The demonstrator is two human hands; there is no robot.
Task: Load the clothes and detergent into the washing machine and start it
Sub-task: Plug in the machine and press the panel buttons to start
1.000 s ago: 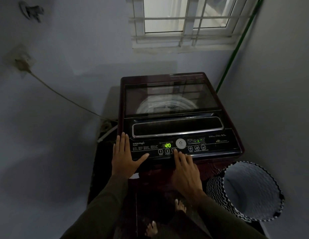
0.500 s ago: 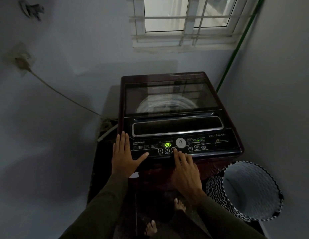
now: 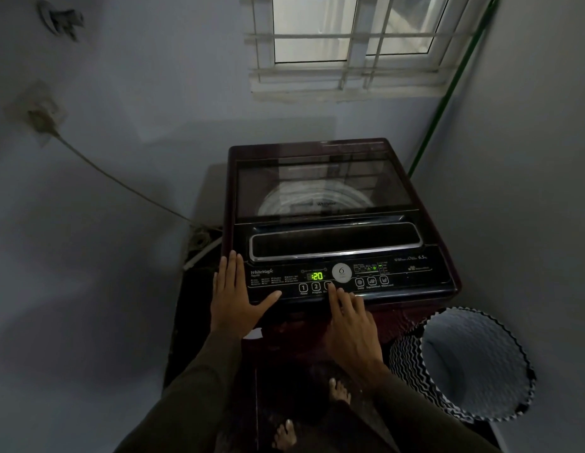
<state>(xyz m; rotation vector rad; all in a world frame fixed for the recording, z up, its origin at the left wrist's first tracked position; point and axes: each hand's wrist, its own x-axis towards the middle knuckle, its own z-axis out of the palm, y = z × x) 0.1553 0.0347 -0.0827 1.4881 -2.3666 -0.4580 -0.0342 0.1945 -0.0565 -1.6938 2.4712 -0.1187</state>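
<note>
Green digits [image 3: 316, 276] glow on the washer [image 3: 333, 223], lid shut, basket [image 3: 415, 364] beside it. Left hand [image 3: 233, 299] lies spread flat; right hand [image 3: 350, 318], fingers loosely extended, presses the third button [image 3: 328, 284], probably start. Next: lift off.

Up on your back wall sits a barred window [image 3: 350, 44], and a green pipe [image 3: 448, 93] slants down the corner beside it. On your left wall a plug in a socket [image 3: 39, 117] trails a cord [image 3: 121, 184] toward the floor. A dark wall fitting [image 3: 60, 21], perhaps a hook, hangs above it.
</note>
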